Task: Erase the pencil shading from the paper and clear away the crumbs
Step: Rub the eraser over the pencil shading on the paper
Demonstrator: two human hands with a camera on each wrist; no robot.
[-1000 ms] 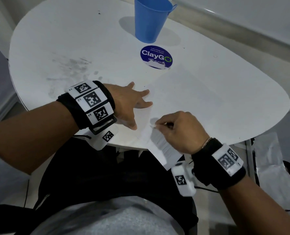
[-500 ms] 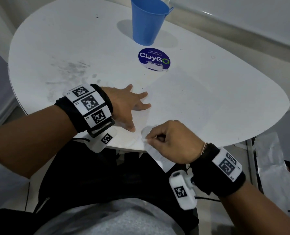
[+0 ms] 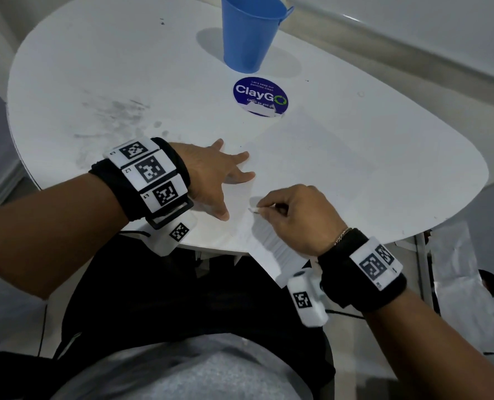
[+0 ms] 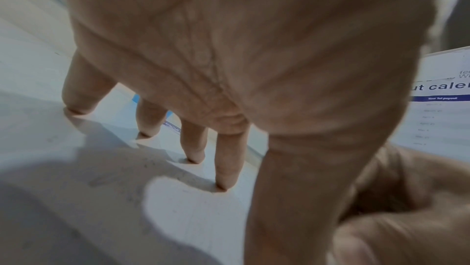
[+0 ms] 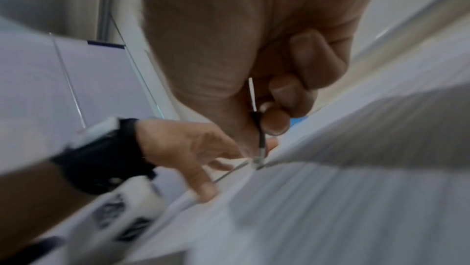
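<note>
The rubbing-out step looks to be in hand. The right hand [image 3: 294, 217] has its fingers [image 5: 276, 122] pinched round a thin stick-like tool, seemingly a pencil with an eraser tip [image 3: 253, 209], whose end touches the paper [image 3: 312, 157] near its close edge. The left hand [image 3: 214, 180] lies flat beside it with fingers [image 4: 225, 160] spread and straight, pressing the sheet onto the worktop [image 3: 124, 67] so it cannot slide. The paper sits at the near side of the worktop, and one corner, carrying grey shading [image 3: 271, 243], overhangs the edge towards the person's lap.

Judging from that grey patch under the right wrist, much shading remains, and no crumbs can be made out at this size. The next move probably calls for short strokes worked towards the overhanging corner, with the left hand moved closer to brace it, since the unsupported part could crease or tear under pressure.

Further back stand a blue cup [image 3: 250, 33] and a round blue sticker [image 3: 260, 96], both well apart from the hands and not in the way. Grey smudges [image 3: 116, 111] mark the worktop to the left of the left hand. A printed sheet [image 3: 470, 284] lies lower down to the right, off the worktop.
</note>
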